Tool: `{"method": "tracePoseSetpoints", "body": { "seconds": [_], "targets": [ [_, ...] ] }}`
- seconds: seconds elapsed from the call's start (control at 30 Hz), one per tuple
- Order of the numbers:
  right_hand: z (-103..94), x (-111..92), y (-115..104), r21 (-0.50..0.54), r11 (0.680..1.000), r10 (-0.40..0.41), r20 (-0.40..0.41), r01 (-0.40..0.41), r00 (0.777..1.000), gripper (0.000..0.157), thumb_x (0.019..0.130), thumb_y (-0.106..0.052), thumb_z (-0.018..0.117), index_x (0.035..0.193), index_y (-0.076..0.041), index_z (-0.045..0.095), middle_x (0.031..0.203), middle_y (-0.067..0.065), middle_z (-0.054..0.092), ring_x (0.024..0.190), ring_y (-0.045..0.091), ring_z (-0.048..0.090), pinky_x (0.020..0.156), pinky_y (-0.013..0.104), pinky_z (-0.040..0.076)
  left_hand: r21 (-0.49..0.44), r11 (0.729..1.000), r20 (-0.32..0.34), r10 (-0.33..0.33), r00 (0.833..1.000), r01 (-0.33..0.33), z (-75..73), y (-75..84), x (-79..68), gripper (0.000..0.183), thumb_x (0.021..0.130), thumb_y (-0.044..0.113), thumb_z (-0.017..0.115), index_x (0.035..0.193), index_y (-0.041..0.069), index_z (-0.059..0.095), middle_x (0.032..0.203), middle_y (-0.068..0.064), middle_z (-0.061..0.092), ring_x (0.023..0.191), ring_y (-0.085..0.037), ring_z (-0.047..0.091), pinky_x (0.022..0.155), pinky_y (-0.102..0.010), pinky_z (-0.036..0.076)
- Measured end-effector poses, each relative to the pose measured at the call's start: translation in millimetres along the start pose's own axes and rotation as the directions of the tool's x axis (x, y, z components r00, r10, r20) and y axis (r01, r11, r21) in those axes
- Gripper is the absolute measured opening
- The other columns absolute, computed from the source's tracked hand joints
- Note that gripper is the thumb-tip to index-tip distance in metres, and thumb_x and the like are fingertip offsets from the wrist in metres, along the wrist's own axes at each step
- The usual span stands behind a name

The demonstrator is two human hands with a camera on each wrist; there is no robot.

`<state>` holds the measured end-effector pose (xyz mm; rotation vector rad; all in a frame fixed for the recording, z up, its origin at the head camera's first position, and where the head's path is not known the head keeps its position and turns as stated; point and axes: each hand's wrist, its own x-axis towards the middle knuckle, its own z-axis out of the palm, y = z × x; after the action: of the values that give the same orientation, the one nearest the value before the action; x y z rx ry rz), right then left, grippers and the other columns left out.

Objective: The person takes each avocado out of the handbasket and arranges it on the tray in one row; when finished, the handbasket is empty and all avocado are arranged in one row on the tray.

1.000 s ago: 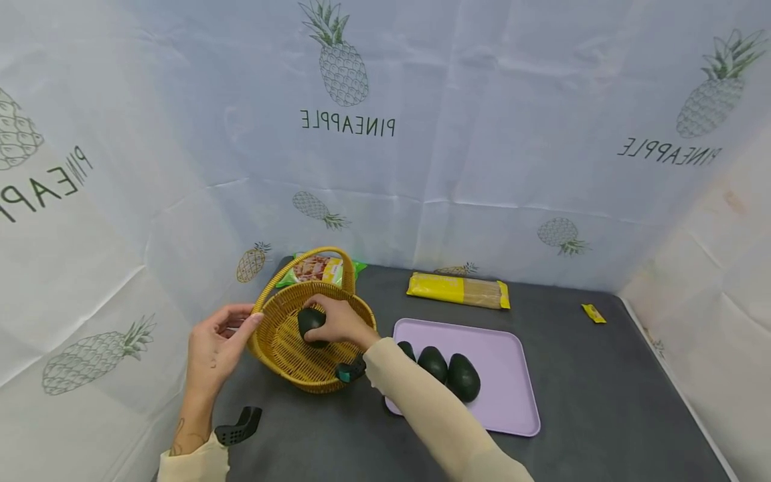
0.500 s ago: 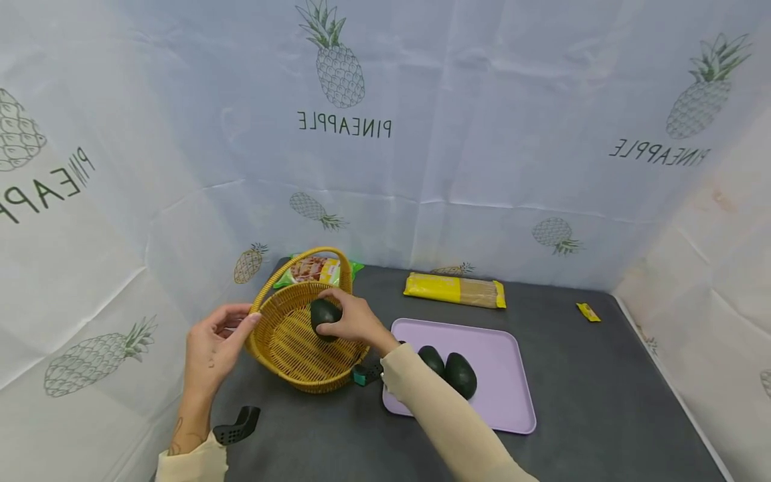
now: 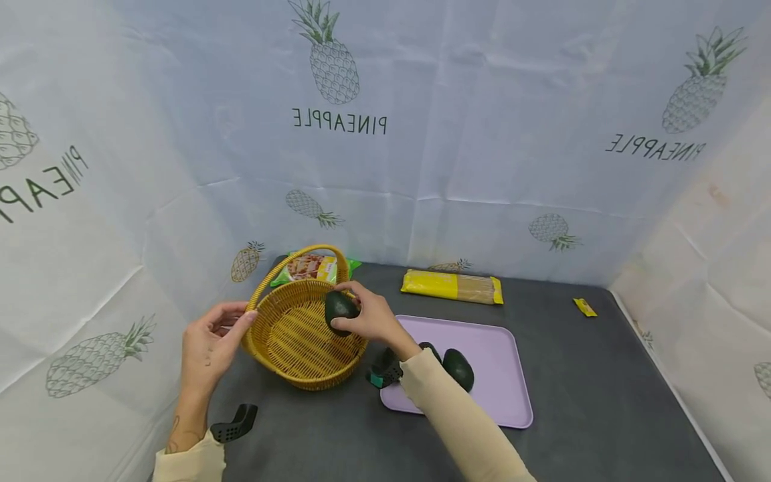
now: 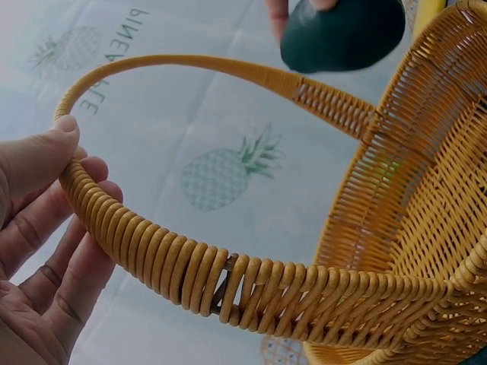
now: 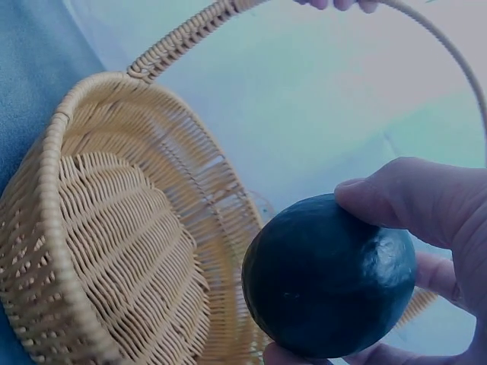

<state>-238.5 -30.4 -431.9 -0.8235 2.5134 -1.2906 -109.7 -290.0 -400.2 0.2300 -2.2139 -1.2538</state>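
Note:
My left hand (image 3: 211, 341) pinches the handle of a yellow wicker basket (image 3: 301, 341) between thumb and fingers, and the left wrist view shows this hold on the handle (image 4: 152, 258) up close. In my right hand (image 3: 376, 318) is a dark green avocado (image 3: 340, 312), gripped by thumb and fingers over the basket's right rim. The right wrist view has the avocado (image 5: 327, 277) apart from the basket's woven floor (image 5: 122, 251). More avocados (image 3: 458, 369) lie on a lilac tray (image 3: 500, 375) right of the basket, partly hidden by my right forearm.
Behind the basket lies a green-edged food packet (image 3: 313, 268). A yellow pack of noodles (image 3: 452, 286) is at the back of the dark table (image 3: 578, 381), and a small yellow packet (image 3: 584, 307) at the far right. A pineapple-print curtain (image 3: 421, 147) encloses the table.
My right hand has moved right with the avocado, from inside the basket to its right rim. My left hand keeps its hold on the handle.

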Motion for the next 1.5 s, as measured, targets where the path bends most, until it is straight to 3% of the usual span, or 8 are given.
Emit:
{"method": "tracePoseSetpoints", "body": {
  "seconds": [0.23, 0.57, 1.03, 1.3, 1.5],
  "targets": [
    [-18.2, -17, 8, 0.107, 0.994, 0.038, -0.055, -0.032, 0.998, 0.061, 0.086, -0.036, 0.079, 0.14, -0.036, 0.052, 0.129, 0.008, 0.062, 0.117, 0.027, 0.058, 0.075, 0.04, 0.055, 0.024, 1.0, -0.006, -0.016, 1.0, 0.016, -0.3, 0.0, 0.8, 0.02, 0.09, 0.022, 0.08, 0.106, 0.01, 0.076, 0.084, 0.021, 0.067, 0.075, 0.001, 0.063, 0.063, -0.012, 0.049],
    [-49.6, -39, 15, 0.135, 0.989, 0.082, -0.162, -0.06, 0.983, 0.063, 0.086, -0.033, 0.08, 0.142, -0.035, 0.051, 0.125, 0.007, 0.062, 0.11, 0.026, 0.059, 0.078, 0.041, 0.055, 0.025, 0.999, -0.009, -0.02, 1.0, 0.02, 1.6, -0.5, 0.5, 0.02, 0.089, 0.02, 0.08, 0.106, 0.009, 0.076, 0.084, 0.021, 0.067, 0.075, 0.0, 0.062, 0.063, -0.011, 0.048],
    [-87.4, -78, 41, 0.226, 0.96, 0.229, -0.281, -0.167, 0.932, 0.064, 0.083, -0.035, 0.083, 0.138, -0.042, 0.052, 0.122, 0.009, 0.065, 0.092, 0.028, 0.07, 0.078, 0.04, 0.052, -0.012, 1.0, -0.026, -0.011, 1.0, 0.01, 2.6, -1.1, 0.2, 0.02, 0.088, 0.016, 0.081, 0.105, 0.008, 0.076, 0.082, 0.023, 0.067, 0.074, 0.001, 0.063, 0.062, -0.01, 0.049],
    [-105.7, -101, 66, 0.251, 0.947, 0.276, -0.323, -0.199, 0.905, 0.067, 0.084, -0.031, 0.083, 0.143, -0.033, 0.05, 0.131, 0.017, 0.06, 0.096, 0.031, 0.069, 0.082, 0.043, 0.056, -0.014, 0.999, -0.028, -0.035, 0.999, 0.034, 0.8, -2.2, -0.3, 0.022, 0.088, 0.017, 0.081, 0.107, 0.008, 0.076, 0.083, 0.022, 0.067, 0.075, 0.0, 0.063, 0.062, -0.011, 0.049],
    [-118.3, -127, 90, 0.251, 0.931, 0.34, -0.323, -0.267, 0.883, 0.069, 0.087, -0.031, 0.08, 0.147, -0.027, 0.046, 0.135, 0.022, 0.057, 0.104, 0.035, 0.068, 0.088, 0.048, 0.058, -0.028, 0.999, -0.02, -0.029, 0.999, 0.029, 2.3, -2.5, -0.9, 0.022, 0.088, 0.016, 0.081, 0.107, 0.008, 0.076, 0.084, 0.02, 0.067, 0.076, -0.001, 0.063, 0.063, -0.011, 0.049]
  ]
}}
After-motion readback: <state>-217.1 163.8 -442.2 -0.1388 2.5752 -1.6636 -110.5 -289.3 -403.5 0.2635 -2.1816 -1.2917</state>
